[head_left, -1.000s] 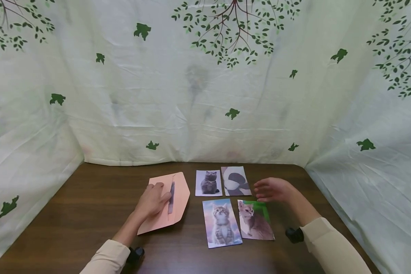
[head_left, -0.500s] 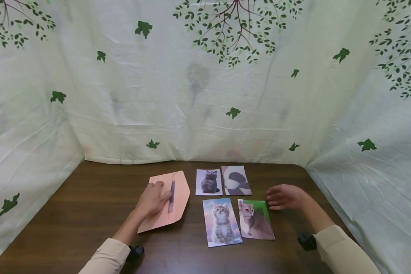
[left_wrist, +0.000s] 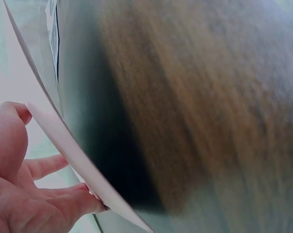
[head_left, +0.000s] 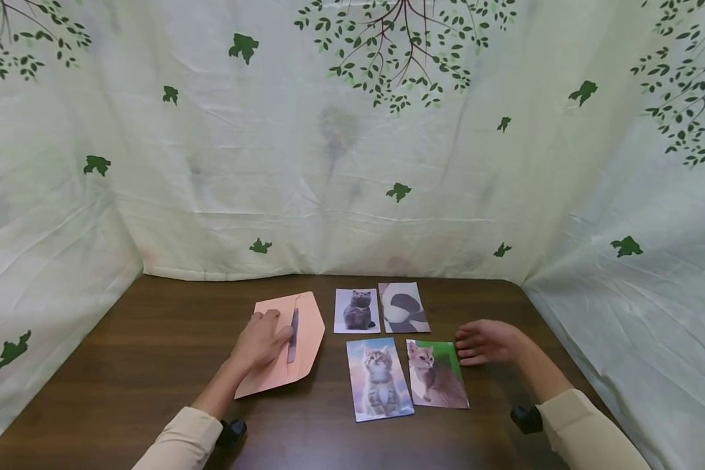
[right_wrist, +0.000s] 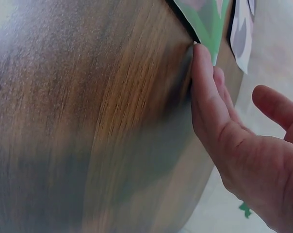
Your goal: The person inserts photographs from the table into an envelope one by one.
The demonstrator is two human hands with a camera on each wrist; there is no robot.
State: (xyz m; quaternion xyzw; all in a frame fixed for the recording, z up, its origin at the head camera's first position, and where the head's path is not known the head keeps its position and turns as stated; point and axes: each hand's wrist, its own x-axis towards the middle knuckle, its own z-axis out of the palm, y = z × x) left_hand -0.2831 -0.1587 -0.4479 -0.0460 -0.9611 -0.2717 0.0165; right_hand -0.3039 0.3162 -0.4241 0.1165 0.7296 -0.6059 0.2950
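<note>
My left hand (head_left: 262,341) holds a peach-pink envelope (head_left: 308,339), its fingers bent over the face and the thumb by the slit. A strip of a grey picture (head_left: 294,334) shows in that slit. In the left wrist view the envelope (left_wrist: 64,136) slants over the table, with the fingers (left_wrist: 73,199) against it. My right hand (head_left: 489,342) is open, fingers extended, its fingertips right at the edge of a green-backed kitten card (head_left: 440,382). The right wrist view shows the fingertips beside that card's corner (right_wrist: 209,34), and the thumb standing apart.
Left of the green card lies a pastel kitten card (head_left: 379,382). Behind them are a grey cat card (head_left: 357,311) and a grey-and-white picture card (head_left: 403,308). The dark wooden table (head_left: 153,352) ends at a leaf-print curtain (head_left: 329,215).
My right hand has drawn back to the right and toward the body, from behind the green card to its right edge. The left hand and envelope have stayed put.
</note>
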